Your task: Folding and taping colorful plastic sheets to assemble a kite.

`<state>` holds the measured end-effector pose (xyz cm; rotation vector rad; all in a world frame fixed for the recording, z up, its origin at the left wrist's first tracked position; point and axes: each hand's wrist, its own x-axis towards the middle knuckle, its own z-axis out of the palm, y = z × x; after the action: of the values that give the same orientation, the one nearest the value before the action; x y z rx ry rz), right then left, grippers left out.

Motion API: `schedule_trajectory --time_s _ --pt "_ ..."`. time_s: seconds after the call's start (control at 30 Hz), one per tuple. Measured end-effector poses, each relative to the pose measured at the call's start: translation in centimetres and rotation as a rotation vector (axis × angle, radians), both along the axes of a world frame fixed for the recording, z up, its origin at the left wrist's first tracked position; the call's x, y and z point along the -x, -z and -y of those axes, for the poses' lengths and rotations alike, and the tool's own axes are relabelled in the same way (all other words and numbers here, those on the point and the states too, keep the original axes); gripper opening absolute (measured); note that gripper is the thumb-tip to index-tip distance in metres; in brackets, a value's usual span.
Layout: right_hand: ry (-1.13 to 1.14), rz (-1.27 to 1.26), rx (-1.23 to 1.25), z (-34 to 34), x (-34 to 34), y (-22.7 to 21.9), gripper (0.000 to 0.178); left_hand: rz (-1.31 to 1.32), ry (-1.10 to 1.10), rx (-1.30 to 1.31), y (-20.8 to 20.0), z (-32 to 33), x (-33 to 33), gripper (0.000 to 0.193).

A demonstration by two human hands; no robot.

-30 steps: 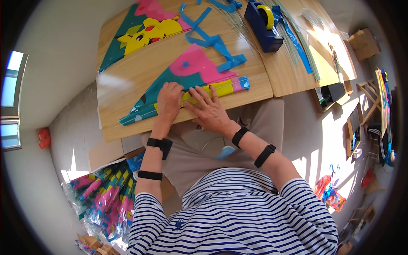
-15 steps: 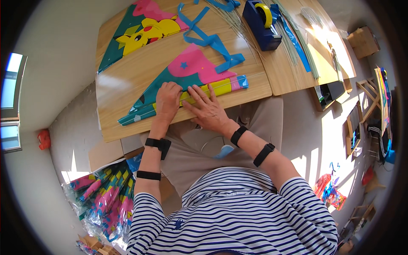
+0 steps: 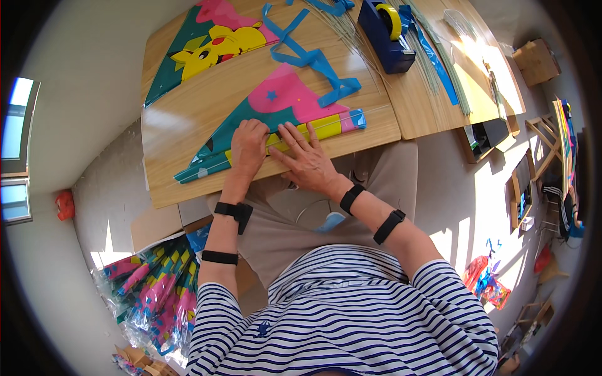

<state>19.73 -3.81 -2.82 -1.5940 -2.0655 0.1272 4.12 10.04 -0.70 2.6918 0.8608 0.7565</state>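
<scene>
Kite [image 3: 276,119], long axis left-right, tip left.

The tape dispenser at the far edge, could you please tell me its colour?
Dark blue tape dispenser with a yellow roll, head view.

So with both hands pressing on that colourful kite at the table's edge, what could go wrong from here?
The kite lies close to the near edge of the table, so a push from the left hand or right hand might slide it off toward the lap. The blue ribbon tail trails across the table and could snag or drag. Hard pressing might crease the thin sheet.
</scene>
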Motion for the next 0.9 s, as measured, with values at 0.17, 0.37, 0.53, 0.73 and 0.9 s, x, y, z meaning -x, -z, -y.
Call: schedule_trajectory --time_s 0.17,0.37,0.53,0.73,0.9 --pt "-0.003 0.005 0.000 0.0 0.0 0.0 0.075 -0.003 0.007 0.018 -0.1 0.0 0.1 0.008" --pt "0.001 -0.014 -0.003 0.0 0.0 0.0 0.077 0.016 -0.011 0.030 -0.3 0.5 0.0 0.007" --pt "0.013 -0.012 -0.017 -0.1 0.1 0.2 0.078 -0.015 -0.085 -0.027 0.4 2.6 0.0 0.019" --pt "0.025 -0.014 -0.041 -0.2 0.1 0.7 0.072 -0.015 -0.162 -0.041 1.4 4.7 -0.2 0.033" --pt "0.020 0.036 -0.039 -0.3 0.0 0.9 0.069 0.106 -0.202 -0.019 2.3 5.3 -0.4 0.033"
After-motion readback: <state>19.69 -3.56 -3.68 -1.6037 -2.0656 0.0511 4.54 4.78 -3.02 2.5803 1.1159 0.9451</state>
